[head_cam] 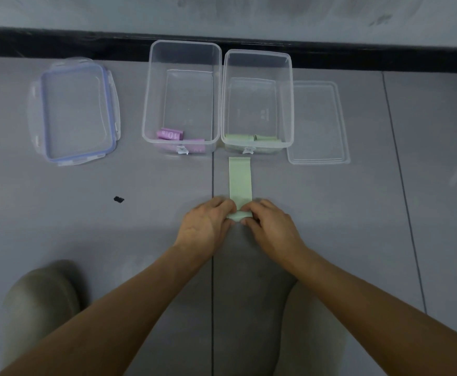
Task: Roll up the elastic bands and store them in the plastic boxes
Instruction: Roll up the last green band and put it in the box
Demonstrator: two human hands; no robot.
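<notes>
Four rolled bands (170, 135) sit stored in two clear plastic boxes (147, 104) beyond our fingers (227, 205); our left hand (205, 223) and right hand (272, 226) pinch a barely rolled pale green elastic band (240, 180).

Single head-worn view, looking steeply down and forward, close over the floor (86, 213)

Indoor room: tiled floor (86, 226), black skirting (59, 44)
</notes>
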